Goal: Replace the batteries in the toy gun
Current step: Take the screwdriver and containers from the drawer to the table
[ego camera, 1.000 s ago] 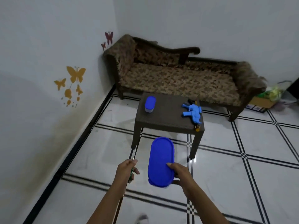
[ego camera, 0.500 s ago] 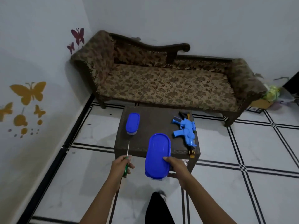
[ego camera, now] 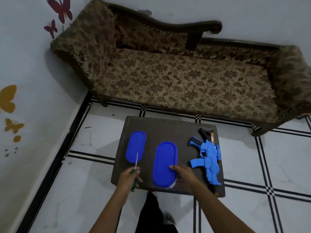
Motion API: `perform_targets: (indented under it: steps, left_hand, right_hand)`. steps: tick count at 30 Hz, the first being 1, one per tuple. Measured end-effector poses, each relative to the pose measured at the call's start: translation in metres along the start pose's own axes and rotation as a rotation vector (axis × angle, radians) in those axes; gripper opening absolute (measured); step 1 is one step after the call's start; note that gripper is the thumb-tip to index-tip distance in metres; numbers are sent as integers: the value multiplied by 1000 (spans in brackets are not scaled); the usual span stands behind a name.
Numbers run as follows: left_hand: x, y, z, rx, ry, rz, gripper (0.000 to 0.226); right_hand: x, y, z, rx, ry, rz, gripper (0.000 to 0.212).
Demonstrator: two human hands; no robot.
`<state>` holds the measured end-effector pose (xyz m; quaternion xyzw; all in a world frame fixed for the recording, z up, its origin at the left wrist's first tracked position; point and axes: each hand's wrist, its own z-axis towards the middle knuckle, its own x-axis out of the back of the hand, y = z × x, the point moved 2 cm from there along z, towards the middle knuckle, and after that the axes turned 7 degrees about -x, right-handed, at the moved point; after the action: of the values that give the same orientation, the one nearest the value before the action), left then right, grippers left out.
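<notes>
The left hand is curled round the green handle of a screwdriver, whose thin metal shaft points away from the person and crosses over the near end of the far blue container. The right hand grips the near end of a second, larger-looking blue container, thumb lying on top of its lid and the fingers wrapped down its right side (whether it rests fully on the worktop or is just above it cannot be told). Both forearms reach forward from the bottom edge, wrists roughly level over the near edge of the dark worktop.

Both containers are oblong, their long axes running away from the person, side by side and apart. To the right of them, near the worktop's right edge, lies the blue toy gun, flat on its side. Its long axis also runs near to far, the black stock end pointing toward the sofa, the muzzle end toward the person, the grip and magazine sticking out to the left.

Beyond the worktop stands a floral brown sofa against the wall, on a white tiled floor with black lines. Butterfly stickers mark the left wall.
</notes>
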<state>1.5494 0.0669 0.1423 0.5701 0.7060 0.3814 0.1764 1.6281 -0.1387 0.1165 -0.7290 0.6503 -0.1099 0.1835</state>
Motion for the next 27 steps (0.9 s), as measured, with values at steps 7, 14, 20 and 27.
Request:
perform_targets:
  steps: [7,14,20,27]
  left_hand:
    - [-16,0,99,132,-50,52,18]
    - [-35,-13,168,164,-105,47,20]
    - [-51,-14,181,162,-154,53,19]
    - [-72,-6,181,162,-225,165,26]
  right_hand:
    - [-16,-32,115,-15,18,-58,42]
    - [-22,-39,191,-9,-47,19,43]
    - [-15,-36,213,-47,-101,96,44]
    - [-11,-43,187,85,266,-177,39]
